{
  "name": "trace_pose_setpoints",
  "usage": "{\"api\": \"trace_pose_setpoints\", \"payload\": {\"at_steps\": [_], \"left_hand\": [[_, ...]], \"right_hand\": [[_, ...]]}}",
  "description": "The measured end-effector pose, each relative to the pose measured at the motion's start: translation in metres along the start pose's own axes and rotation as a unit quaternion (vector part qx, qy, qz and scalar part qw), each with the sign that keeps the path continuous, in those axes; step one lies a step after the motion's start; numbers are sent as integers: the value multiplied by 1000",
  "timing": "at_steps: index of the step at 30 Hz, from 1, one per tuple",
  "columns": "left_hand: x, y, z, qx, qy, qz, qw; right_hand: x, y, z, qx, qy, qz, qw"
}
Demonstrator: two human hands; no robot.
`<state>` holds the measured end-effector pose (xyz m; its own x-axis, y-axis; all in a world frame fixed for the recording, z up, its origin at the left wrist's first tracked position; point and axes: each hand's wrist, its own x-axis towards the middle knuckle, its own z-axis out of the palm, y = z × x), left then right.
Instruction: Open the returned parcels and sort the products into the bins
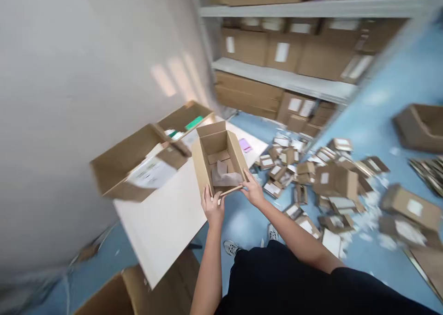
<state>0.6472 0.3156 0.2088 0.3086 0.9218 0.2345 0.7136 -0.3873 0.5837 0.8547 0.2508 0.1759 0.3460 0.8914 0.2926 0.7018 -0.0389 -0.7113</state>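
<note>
The left hand [213,208] and right hand [253,190] had fingers clamped on the near corners of an open box [198,162], beside the edge of the table [166,227] (blue floor [238,218] showed toward the shoes [231,247]). Print on a carton's paper [152,172] was too blurred to read.

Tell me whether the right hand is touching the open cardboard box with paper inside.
Touching: in the head view, the right hand has its fingers against the near right corner of the open cardboard box, with no gap.
</note>
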Motion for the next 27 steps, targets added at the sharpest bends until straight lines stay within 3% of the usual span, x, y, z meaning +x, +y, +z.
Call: {"api": "trace_pose_setpoints", "payload": {"at_steps": [3, 6, 10, 14, 18, 22, 24, 27], "left_hand": [[16, 66, 61, 5, -75, 90, 993], [16, 135, 121, 1, -153, 184, 971], [-2, 222, 190, -27, -243, 274, 930], [-36, 301, 241, -63, -313, 329, 888], [-82, 364, 266, -94, -383, 395, 830], [-116, 398, 269, -144, -432, 502, 736], [-120, 401, 267, -149, -411, 526, 730], [-107, 390, 266, -138, -370, 517, 759]], "right_hand": [[-22, 59, -66, -44, 49, 96, 993], [-59, 110, -128, -78, 87, 185, 976], [-122, 158, -202, -126, 152, 277, 941], [-185, 192, -264, -167, 219, 324, 905], [-241, 224, -318, -220, 298, 384, 846], [-285, 252, -361, -251, 419, 444, 751], [-296, 260, -376, -266, 456, 444, 724], [-294, 264, -385, -281, 470, 422, 722]]}}
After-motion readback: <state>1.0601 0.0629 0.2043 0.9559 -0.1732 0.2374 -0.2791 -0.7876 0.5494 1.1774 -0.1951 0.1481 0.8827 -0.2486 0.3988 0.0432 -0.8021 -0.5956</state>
